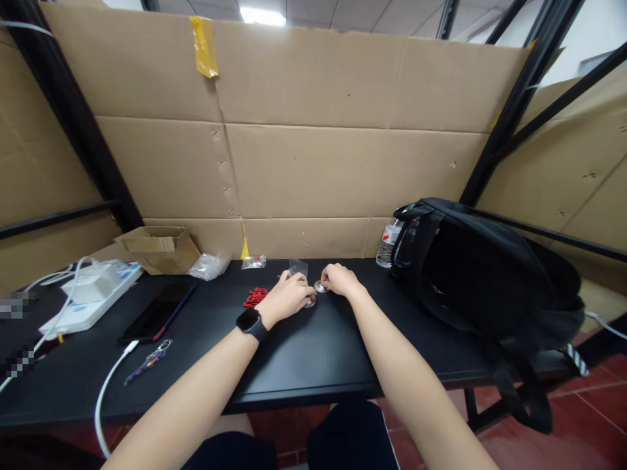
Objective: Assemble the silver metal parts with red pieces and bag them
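My left hand (289,295), with a black watch on its wrist, is closed with curled fingers low over the black tabletop. A small shiny round piece (310,302) shows at its fingertips. Just to the right, my right hand (341,279) pinches the edge of a small shiny metal disc (320,286). The two hands are close together but apart. Behind my left hand stands a clear plastic bag (298,266). A little pile of red pieces (255,297) lies left of that hand. My fingers partly hide both round pieces.
On the left are a phone (159,312) on a white cable, a keyring charm (148,362), a power strip (91,307) and a cardboard box (159,251). Plastic packets (209,266) lie near the back. A black backpack (490,274) and a water bottle (387,243) occupy the right. Cardboard walls enclose the desk.
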Available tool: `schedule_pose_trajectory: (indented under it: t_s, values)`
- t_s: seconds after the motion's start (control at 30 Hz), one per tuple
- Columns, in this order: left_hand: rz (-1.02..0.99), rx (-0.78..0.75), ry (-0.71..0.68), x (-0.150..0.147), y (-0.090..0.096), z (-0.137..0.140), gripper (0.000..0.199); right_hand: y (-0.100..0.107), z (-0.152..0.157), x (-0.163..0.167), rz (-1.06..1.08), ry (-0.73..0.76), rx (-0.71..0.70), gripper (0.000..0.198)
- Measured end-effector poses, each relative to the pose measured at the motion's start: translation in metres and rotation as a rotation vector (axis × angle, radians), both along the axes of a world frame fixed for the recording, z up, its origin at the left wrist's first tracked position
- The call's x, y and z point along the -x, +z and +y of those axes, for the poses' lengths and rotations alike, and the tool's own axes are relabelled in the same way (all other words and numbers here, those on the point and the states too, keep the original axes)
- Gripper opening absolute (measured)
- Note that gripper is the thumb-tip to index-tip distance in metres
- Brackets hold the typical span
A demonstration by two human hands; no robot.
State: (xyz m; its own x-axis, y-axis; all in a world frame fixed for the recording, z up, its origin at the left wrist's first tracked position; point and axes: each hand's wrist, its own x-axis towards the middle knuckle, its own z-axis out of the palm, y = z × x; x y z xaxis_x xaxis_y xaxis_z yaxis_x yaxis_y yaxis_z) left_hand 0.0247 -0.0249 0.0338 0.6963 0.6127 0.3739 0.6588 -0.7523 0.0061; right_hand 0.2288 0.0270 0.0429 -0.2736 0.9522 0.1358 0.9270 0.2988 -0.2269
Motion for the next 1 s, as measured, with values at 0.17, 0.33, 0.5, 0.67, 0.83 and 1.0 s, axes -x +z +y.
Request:
schedule_pose_trajectory:
  t_s: [0.17,0.33,0.5,0.67,0.83,1.0]
  values:
    - [-0.015,0.028,0.074,0.004,0.004,0.002,0.019,-0.007,0.006,-0.001,-0.009,0.074,-0.006,0.008]
    - [-0.058,0.117,0.131,0.013,0.003,0.004,0.016,-0.012,0.01,-0.002,-0.035,0.145,-0.054,0.008]
    - [-0.054,0.096,0.147,0.014,0.004,0.002,0.019,-0.012,0.007,-0.001,-0.092,0.179,-0.102,0.01]
    - [-0.103,0.012,0.144,0.018,0.001,0.004,0.016,-0.012,0.006,-0.001,-0.059,0.196,-0.095,0.009]
    - [-0.298,-0.045,0.287,0.029,-0.006,0.017,0.011,-0.014,0.009,0.003,0.115,0.315,-0.066,0.008]
    - [-0.489,-0.009,0.408,0.036,-0.005,0.026,0.015,-0.001,0.009,0.014,0.587,0.325,-0.122,0.012]
